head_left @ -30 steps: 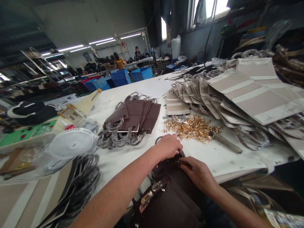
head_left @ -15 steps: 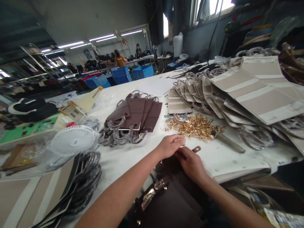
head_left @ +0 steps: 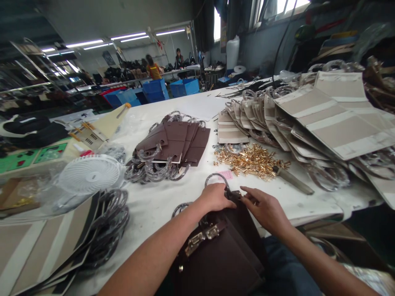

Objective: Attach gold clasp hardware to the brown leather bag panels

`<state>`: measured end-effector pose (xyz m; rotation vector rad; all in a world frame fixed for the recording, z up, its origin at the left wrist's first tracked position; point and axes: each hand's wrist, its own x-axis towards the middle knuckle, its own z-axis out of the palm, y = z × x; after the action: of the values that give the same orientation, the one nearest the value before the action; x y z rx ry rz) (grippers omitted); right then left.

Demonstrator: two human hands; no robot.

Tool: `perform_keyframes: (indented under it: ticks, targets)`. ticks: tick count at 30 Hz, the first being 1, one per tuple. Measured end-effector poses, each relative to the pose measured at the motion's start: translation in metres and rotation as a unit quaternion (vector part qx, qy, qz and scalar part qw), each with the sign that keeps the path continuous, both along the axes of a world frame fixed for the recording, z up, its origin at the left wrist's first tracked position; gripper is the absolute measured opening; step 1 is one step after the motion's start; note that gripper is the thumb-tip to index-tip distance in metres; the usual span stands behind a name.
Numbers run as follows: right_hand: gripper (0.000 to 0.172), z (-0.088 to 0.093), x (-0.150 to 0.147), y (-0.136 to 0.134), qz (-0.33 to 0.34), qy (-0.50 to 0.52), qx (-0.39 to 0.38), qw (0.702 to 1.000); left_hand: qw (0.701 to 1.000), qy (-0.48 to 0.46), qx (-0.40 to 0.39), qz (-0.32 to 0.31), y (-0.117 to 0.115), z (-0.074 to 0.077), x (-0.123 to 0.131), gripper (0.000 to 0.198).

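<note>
A dark brown handbag (head_left: 216, 259) with gold clasp hardware (head_left: 195, 242) leans upright against the table edge in front of me. My left hand (head_left: 216, 198) is closed on its top edge, beside a plastic-wrapped loop handle (head_left: 212, 176). At the bag's upper right corner, my right hand (head_left: 265, 207) has its fingers apart, the tips at the end of a short brown strap (head_left: 236, 195). Beyond my hands lie a pink slip of paper (head_left: 226, 175) and a heap of small gold metal fittings (head_left: 251, 160). A dark-handled tool (head_left: 294, 181) rests beside the heap.
Brown bag panels (head_left: 175, 139) with wrapped handles lie mid-table. Beige panels are stacked at right (head_left: 333, 119) and front left (head_left: 46, 242). A white fan (head_left: 91, 174) stands at left. Blue bins (head_left: 184, 87) and two people are in the background.
My right hand has drawn back from the strap and spread its fingers. My left hand has moved down onto the bag's top. The handle and pink slip have come into view.
</note>
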<state>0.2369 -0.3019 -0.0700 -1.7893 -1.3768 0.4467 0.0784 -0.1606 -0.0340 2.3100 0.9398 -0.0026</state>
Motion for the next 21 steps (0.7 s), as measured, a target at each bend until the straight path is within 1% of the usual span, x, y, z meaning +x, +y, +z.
perform_keyframes:
  ticks: [3,5,9,15,18,21]
  targets:
    - [0.030,-0.002,-0.003,-0.005,0.032,-0.060,0.010,0.998,1.000,0.011,-0.029,-0.005,0.001,0.005,-0.002,0.037]
    - [0.027,-0.003,-0.004,-0.009,0.018,-0.060,0.002,0.998,0.999,0.016,-0.046,-0.002,0.001,0.005,-0.002,0.035]
    - [0.024,-0.002,-0.006,-0.013,-0.024,-0.007,-0.025,0.999,0.997,0.010,-0.080,-0.001,0.003,0.001,0.001,0.030]
    - [0.028,0.012,-0.003,-0.014,-0.025,0.098,-0.041,0.994,0.989,-0.027,-0.148,-0.010,0.005,-0.007,0.002,0.024]
    - [0.030,0.019,-0.004,-0.014,-0.024,0.110,-0.049,0.992,0.982,-0.045,-0.186,-0.006,0.005,-0.010,-0.001,0.023]
    - [0.031,0.020,-0.005,-0.013,-0.017,0.106,-0.067,0.992,0.977,-0.055,-0.208,0.005,0.004,-0.010,-0.003,0.023]
